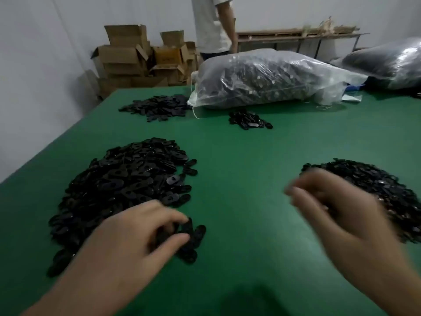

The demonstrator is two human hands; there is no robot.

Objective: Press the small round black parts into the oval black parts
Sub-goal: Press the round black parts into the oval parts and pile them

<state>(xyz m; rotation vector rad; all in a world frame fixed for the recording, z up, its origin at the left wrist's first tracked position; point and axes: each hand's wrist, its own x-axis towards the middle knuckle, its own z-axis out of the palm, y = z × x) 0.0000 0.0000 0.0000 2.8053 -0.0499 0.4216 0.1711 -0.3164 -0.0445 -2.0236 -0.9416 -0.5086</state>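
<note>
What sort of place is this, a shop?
Most likely a small factory or assembly workshop: heaps of identical black parts on a green worktable, clear bags full of dark pieces, and stacked cardboard boxes by the wall.

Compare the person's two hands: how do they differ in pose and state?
The left hand pinches oval black parts at the near edge of the big left heap; the right hand is beside the flatter right heap of black parts. The left hand looks sharp; the right hand is motion-blurred, so whether it holds anything cannot be told. Both are bare, with curled fingers, above the green table.
</note>
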